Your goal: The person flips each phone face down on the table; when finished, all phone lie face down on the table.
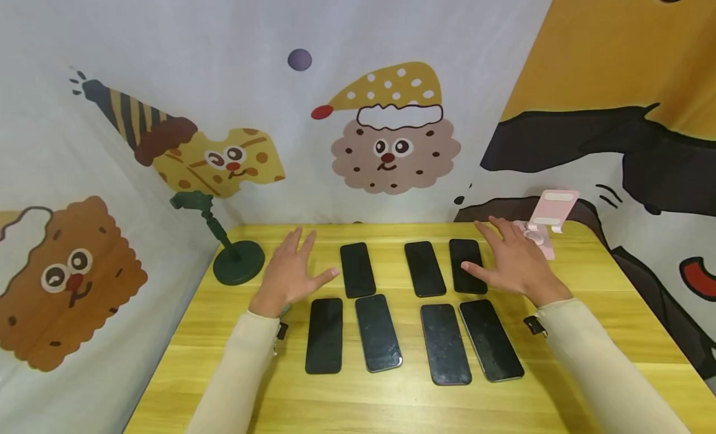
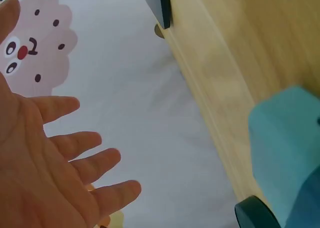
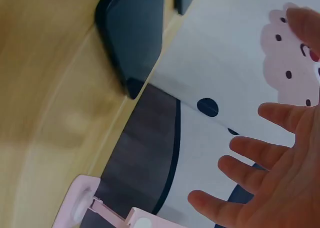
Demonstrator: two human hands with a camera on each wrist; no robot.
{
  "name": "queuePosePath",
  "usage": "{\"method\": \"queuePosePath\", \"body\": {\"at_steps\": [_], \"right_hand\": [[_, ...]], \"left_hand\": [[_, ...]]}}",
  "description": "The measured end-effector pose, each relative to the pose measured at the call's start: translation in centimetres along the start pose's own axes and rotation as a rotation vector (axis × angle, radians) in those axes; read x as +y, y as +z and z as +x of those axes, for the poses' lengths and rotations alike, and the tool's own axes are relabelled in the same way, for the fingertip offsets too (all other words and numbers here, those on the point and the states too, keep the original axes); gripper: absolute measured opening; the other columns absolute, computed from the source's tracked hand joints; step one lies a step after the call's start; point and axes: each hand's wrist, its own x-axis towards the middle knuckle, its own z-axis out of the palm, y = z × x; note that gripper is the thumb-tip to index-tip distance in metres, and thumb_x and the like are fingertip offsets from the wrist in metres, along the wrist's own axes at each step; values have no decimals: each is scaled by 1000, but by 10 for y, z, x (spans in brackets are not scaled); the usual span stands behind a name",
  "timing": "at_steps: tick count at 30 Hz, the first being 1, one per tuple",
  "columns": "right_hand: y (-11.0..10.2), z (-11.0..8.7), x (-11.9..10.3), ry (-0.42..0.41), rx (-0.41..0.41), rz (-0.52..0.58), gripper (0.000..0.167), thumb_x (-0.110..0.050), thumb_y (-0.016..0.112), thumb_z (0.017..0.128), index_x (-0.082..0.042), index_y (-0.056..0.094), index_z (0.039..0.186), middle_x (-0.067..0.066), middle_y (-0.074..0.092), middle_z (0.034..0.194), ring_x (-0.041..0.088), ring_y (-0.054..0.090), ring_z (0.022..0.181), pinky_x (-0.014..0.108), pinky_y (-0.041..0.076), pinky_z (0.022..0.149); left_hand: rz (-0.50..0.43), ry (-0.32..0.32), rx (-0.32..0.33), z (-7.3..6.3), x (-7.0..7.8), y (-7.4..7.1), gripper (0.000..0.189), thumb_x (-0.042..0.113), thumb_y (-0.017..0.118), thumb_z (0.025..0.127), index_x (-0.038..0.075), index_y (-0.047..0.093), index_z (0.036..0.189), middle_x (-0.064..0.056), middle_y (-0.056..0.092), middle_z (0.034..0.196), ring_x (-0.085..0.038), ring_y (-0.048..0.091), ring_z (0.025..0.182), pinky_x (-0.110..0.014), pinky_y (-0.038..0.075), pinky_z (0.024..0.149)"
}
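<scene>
Several dark smartphones lie screen up on the wooden table, among them a back-row phone [image 1: 358, 270], a front-left phone [image 1: 324, 336] and a front-right phone [image 1: 491, 340]. My left hand [image 1: 292, 272] hovers left of the back row with fingers spread and nothing in its grasp; the left wrist view shows its bare palm [image 2: 45, 173]. A teal block-like thing [image 2: 285, 143] sits below it, mostly hidden by the hand in the head view. My right hand [image 1: 514, 263], also spread, hovers by the back-right phone [image 1: 465, 266], its thumb overlapping that phone in the head view.
At the back left stands a dark green phone stand [image 1: 239, 262] with a round base. A pink folding phone stand [image 1: 550, 213] is at the back right, just beyond the right fingers. A cartoon-printed curtain [image 1: 240, 61] hangs along the far edge of the table [image 1: 358, 409].
</scene>
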Motion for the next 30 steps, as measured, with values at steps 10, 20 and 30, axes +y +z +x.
{"method": "queuePosePath", "body": {"at_steps": [10, 20, 30], "right_hand": [[-2, -16, -8, -38, 35, 118, 92, -67, 68, 93, -8, 45, 159, 26, 45, 159, 50, 43, 143, 74, 37, 114], [1, -31, -9, -32, 21, 275, 73, -51, 70, 99, -8, 50, 155, 24, 51, 155, 48, 51, 138, 73, 44, 109], [4, -53, -11, -58, 21, 335, 65, -41, 77, 97, -8, 56, 149, 22, 56, 149, 47, 60, 127, 71, 51, 101]], "left_hand": [[-181, 0, -68, -11, 22, 2, 103, 78, 59, 94, 21, 22, 171, -14, 14, 178, -44, 27, 159, -67, 41, 118], [-302, 60, -79, -17, 49, 5, 86, 56, 67, 101, 19, 30, 168, -13, 22, 175, -41, 33, 157, -63, 39, 121], [-366, 137, -46, -28, 75, 9, 74, 48, 66, 104, 17, 39, 165, -16, 31, 171, -40, 43, 151, -60, 45, 117]]}}
